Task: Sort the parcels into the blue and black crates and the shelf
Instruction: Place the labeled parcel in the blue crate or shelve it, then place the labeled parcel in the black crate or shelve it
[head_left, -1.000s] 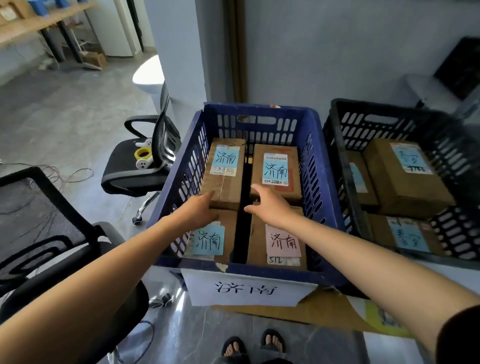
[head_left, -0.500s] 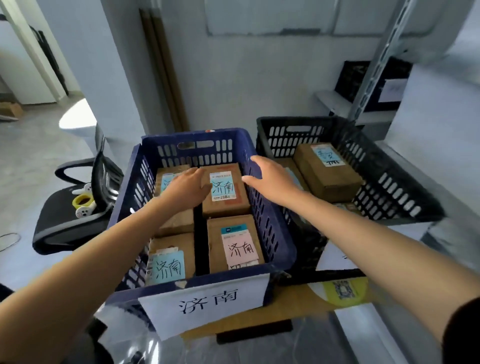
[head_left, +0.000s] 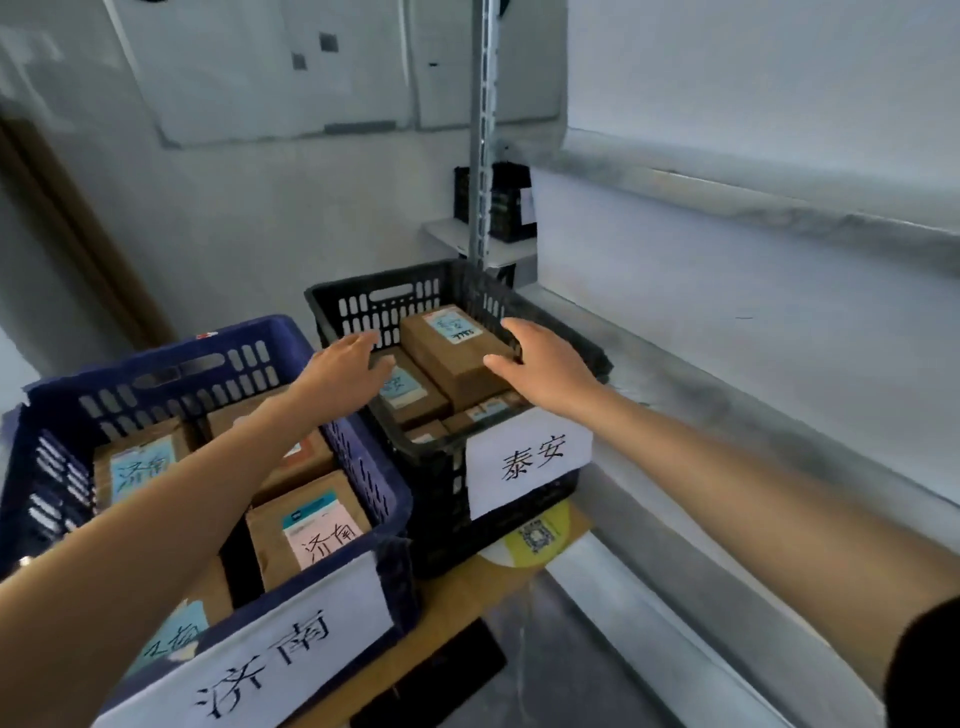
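above black crate rim, left hand, right hand spread — flanking top parcel

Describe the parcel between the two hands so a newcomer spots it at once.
Find the black crate, right of the blue crate, with a white sign on its front. The parcel lies inside, between the left hand and right hand. It alone is stacked on top of the other boxes, blue label up.

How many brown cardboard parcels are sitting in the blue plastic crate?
4 in the blue plastic crate: rear-left parcel, rear-right parcel, front-right parcel with a pink label, front-left parcel. Others may be hidden underneath.
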